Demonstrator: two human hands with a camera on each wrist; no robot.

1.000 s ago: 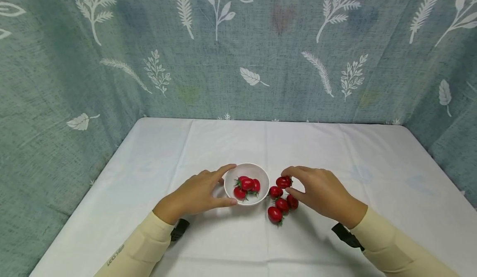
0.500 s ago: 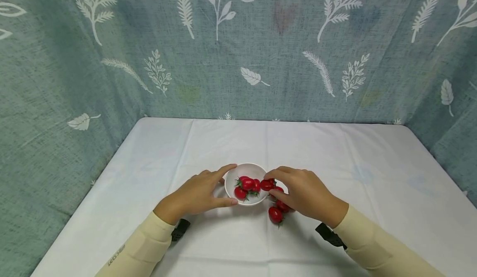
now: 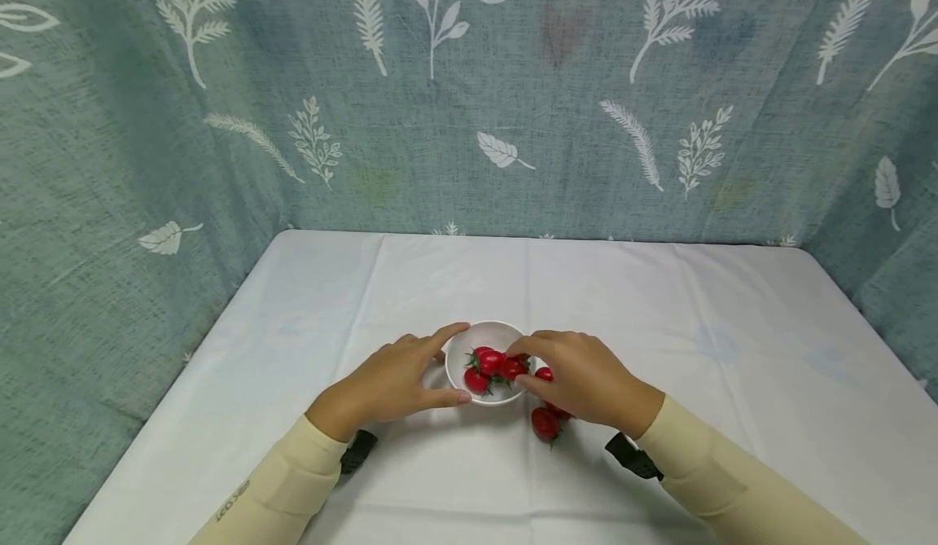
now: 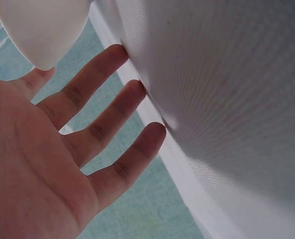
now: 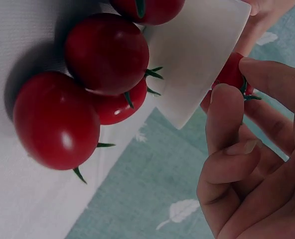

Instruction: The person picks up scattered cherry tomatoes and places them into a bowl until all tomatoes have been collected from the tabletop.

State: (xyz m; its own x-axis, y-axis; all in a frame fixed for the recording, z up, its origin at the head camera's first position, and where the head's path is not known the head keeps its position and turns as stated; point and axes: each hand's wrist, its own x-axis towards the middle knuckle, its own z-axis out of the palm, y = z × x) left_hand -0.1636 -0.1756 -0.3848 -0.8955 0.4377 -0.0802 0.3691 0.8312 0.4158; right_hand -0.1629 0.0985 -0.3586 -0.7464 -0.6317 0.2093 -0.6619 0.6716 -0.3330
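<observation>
A small white bowl [image 3: 484,334] stands on the cloth with several cherry tomatoes [image 3: 477,380] inside. My left hand [image 3: 388,384] holds the bowl from the left, thumb and index finger at its rim. In the left wrist view, the other fingers [image 4: 107,119] stretch out beside the bowl and touch the cloth. Reaching over the bowl's right rim, my right hand [image 3: 582,378] pinches a cherry tomato [image 5: 232,74] between thumb and fingertips. Several loose cherry tomatoes [image 3: 545,424] lie just right of the bowl, partly hidden under that hand in the head view.
White cloth [image 3: 410,276] covers the table. A green curtain [image 3: 440,162] with white leaf prints hangs behind and at both sides. Black straps [image 3: 634,457] circle the wrists below the cream sleeves [image 3: 725,468].
My right hand has moved left from the loose tomatoes, carrying one cherry tomato to the bowl. The left hand has stayed at the rim.
</observation>
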